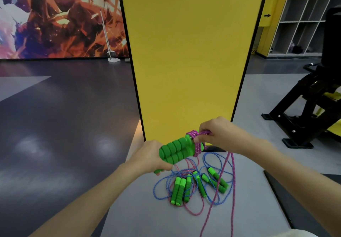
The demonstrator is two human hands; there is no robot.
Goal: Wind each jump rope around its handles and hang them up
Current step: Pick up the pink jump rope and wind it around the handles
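Pink rope [198,147] — pinched by right hand [219,132] — wraps green handles [176,150] in left hand [149,156].

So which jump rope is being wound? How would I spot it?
Find the tall yellow panel. At its foot the left hand grips two green handles with pink rope coiled round one end. Only this one is lifted; the other ropes lie loose in a heap below.

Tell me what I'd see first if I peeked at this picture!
Probably the tall yellow panel right in the middle. Just below it, the left hand grips two bright green handles while the right hand pinches pink rope wrapped round them. More jump ropes lie tangled on the grey surface beneath.
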